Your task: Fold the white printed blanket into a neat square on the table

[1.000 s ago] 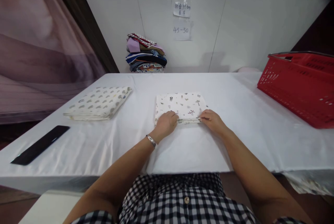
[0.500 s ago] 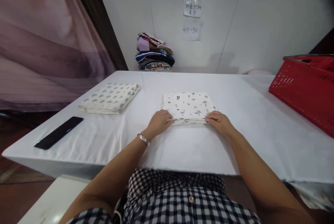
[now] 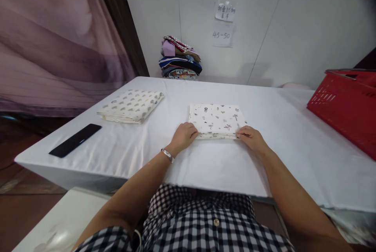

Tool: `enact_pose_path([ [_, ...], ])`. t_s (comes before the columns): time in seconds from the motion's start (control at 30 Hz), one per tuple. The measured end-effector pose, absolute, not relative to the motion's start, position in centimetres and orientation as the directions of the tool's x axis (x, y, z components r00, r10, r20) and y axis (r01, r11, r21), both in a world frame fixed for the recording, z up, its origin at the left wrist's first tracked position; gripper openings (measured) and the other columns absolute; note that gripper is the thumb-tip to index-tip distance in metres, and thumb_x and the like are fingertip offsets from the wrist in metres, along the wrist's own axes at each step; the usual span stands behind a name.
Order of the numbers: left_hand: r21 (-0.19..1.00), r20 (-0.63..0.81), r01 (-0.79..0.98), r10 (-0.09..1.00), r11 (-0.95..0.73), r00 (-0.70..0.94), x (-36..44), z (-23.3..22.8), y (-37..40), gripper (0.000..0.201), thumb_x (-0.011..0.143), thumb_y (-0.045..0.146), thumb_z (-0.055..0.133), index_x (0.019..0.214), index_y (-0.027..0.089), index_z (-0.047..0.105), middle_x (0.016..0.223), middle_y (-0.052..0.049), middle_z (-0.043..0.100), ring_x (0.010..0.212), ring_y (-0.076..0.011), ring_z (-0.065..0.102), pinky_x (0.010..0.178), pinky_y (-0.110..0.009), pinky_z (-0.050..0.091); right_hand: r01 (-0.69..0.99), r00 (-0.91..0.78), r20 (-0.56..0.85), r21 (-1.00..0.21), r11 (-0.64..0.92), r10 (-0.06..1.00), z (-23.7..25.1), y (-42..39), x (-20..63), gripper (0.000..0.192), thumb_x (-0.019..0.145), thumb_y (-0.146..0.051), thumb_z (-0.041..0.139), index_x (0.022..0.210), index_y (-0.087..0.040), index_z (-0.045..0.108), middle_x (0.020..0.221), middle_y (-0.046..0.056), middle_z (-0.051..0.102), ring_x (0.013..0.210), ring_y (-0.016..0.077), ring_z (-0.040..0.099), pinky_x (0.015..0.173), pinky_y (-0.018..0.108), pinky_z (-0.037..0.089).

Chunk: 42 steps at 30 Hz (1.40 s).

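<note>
A folded white cloth [image 3: 216,116] printed with small palm trees and other little figures lies flat on the table in front of me, its layered edge towards me. My left hand [image 3: 185,136] pinches its near left corner, with a silver bracelet on that wrist. At the near right corner, my right hand [image 3: 250,137] is closed on the same cloth, thumb and fingers together. Some of the fingertips are hidden by the hands and the fabric layers.
A second folded cloth [image 3: 132,106] with grey shapes lies to the left, behind a flat black phone-like slab [image 3: 75,140]. A stack of folded fabrics [image 3: 181,60] stands by the wall. A red basket [image 3: 346,107] sits on the right of the white-covered table [image 3: 223,165].
The camera view has turned slightly left, so everything appears shifted a little to the right. Both hands keep hold of the cloth's near corners, with hardly any other movement.
</note>
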State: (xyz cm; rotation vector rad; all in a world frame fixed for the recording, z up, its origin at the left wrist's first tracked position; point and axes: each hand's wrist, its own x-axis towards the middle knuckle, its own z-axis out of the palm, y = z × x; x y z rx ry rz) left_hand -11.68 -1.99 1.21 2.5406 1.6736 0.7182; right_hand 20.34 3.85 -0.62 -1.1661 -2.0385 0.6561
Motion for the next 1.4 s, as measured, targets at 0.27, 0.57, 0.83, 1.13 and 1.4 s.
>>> enact_pose_path([
  [0.27, 0.203, 0.420, 0.880, 0.850, -0.429, 0.318, -9.9, 2.0, -0.9, 0.026, 0.092, 0.027, 0.043, 0.075, 0.017, 0.061, 0.081, -0.005, 0.060, 0.080, -0.0176, 0.051, 0.073, -0.032, 0.037, 0.624, -0.344, 0.353, -0.607, 0.493, 0.870, -0.5, 3.5, 19.7, 0.031, 0.084, -0.042, 0.048, 0.064, -0.020, 0.056, 0.072, 0.001, 0.056, 0.072, 0.0163, 0.053, 0.068, 0.029, 0.040],
  [0.57, 0.146, 0.445, 0.900, 0.840, -0.410, 0.311, -10.3, -0.3, -2.3, 0.028, 0.093, 0.023, 0.040, 0.073, 0.017, 0.059, 0.081, -0.006, 0.058, 0.078, -0.0176, 0.050, 0.070, -0.032, 0.037, 0.737, -0.385, 0.335, -0.449, 0.505, 0.860, 2.0, 3.4, 16.3, 0.036, 0.086, -0.044, 0.042, 0.062, -0.021, 0.056, 0.071, 0.004, 0.059, 0.075, 0.0197, 0.055, 0.065, 0.030, 0.041],
  [0.83, 0.390, 0.497, 0.808, 0.839, -0.442, 0.220, -10.9, 0.1, -2.6, 0.020, 0.087, 0.017, 0.047, 0.072, 0.017, 0.061, 0.076, -0.003, 0.059, 0.076, -0.0153, 0.052, 0.073, -0.029, 0.041, 0.629, -0.672, 0.246, -0.309, 0.713, 0.699, 1.7, 3.5, 7.3, 0.045, 0.090, -0.043, 0.038, 0.125, -0.020, 0.054, 0.137, 0.010, 0.048, 0.126, 0.0238, 0.042, 0.101, 0.042, 0.035],
  [1.13, 0.759, 0.228, 0.651, 0.938, -0.003, -0.261, -13.1, 2.0, 3.1, 0.012, 0.080, 0.024, 0.056, 0.079, 0.018, 0.066, 0.086, -0.002, 0.066, 0.073, -0.0130, 0.057, 0.068, -0.025, 0.042, 0.693, -0.703, 0.167, -0.057, 0.718, 0.692, -1.0, 1.8, 6.3, 0.056, 0.089, -0.048, 0.044, 0.140, -0.025, 0.037, 0.148, 0.011, 0.031, 0.136, 0.0295, 0.026, 0.107, 0.050, 0.022],
  [1.4, 0.743, -0.034, 0.607, 0.921, 0.283, -0.388, -12.7, 2.0, 7.2, 0.023, 0.073, 0.041, 0.063, 0.078, 0.018, 0.060, 0.083, -0.004, 0.068, 0.075, -0.0174, 0.060, 0.059, -0.026, 0.038, 0.680, -0.715, 0.183, -0.047, 0.732, 0.675, -0.9, 1.8, 6.4, 0.051, 0.090, -0.044, 0.043, 0.139, -0.030, 0.039, 0.147, 0.012, 0.033, 0.136, 0.0306, 0.027, 0.106, 0.050, 0.024],
])
